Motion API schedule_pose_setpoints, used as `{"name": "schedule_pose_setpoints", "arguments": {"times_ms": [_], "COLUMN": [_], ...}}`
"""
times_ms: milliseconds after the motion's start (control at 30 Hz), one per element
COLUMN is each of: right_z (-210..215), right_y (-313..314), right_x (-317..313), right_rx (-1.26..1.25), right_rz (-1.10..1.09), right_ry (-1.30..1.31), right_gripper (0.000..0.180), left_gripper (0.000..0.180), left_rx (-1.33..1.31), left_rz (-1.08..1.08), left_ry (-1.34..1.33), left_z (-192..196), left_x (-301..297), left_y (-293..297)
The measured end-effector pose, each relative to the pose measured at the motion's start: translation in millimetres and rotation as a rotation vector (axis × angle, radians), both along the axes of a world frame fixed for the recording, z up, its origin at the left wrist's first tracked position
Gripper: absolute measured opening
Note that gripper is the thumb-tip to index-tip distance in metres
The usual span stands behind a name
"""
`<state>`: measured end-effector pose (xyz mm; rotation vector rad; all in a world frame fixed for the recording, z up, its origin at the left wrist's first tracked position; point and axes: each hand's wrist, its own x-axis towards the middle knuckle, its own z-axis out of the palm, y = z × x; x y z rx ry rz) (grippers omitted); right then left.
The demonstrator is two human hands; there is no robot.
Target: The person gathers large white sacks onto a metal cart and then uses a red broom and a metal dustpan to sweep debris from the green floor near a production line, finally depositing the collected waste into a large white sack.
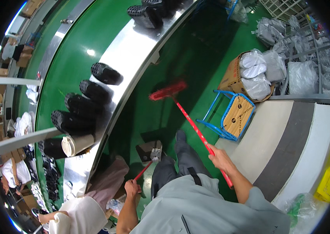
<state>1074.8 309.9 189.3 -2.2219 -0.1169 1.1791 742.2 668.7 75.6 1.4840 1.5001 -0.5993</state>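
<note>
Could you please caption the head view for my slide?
Right hand grips a red broom on the green floor; left hand holds a dustpan.

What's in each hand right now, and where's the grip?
Right hand grips the red broom partway down its long handle, well above the bristle head. Left hand holds the red handle of a dustpan at its upper end.

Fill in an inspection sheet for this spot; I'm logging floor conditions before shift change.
Surface: glossy green floor.
Job's things: red broom, head blurred; dustpan with red handle.
Clutter: blue stool; cardboard box of bagged goods; more bags on racks.
Grips: right hand closed on broom handle; left hand closed on dustpan handle.
Cables: nothing seen.
Surroundings: curved conveyor carrying black shoe soles; another person beside it.
</note>
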Motion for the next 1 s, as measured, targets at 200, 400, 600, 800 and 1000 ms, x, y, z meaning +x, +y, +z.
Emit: {"name": "schedule_pose_setpoints", "arguments": {"times_ms": [200, 400, 600, 800, 1000], "right_z": [-43.3, -206.3, -240.0, -236.0, -127.6], "right_y": [22.6, 86.6, 131.5, 52.1, 1.7], "right_x": [80.0, 309.8, 409.1, 200.2, -51.7], "right_rx": [0.085, 0.004, -0.100, -0.083, -0.197], "right_rz": [-0.165, -0.216, -0.203, 0.043, 0.171], "right_ry": [-0.322, -0.708, -0.349, -0.494, -0.191], "right_gripper": [0.055, 0.038, 0.047, 0.069, 0.074], "left_gripper": [0.023, 0.026, 0.031, 0.026, 0.028], "left_rx": [0.014, 0.142, 0.175, 0.056, 0.027], "left_rz": [-0.137, -0.383, -0.363, -0.053, -0.075], "left_ry": [-0.002, 0.022, 0.064, 0.033, -0.020], "left_z": [27.5, 38.8, 28.9, 16.3, -0.5], "left_x": [15.8, 42.0, 61.3, 54.9, 42.3], "left_y": [-5.7, -12.5, -26.9, -24.8, -12.0]}}
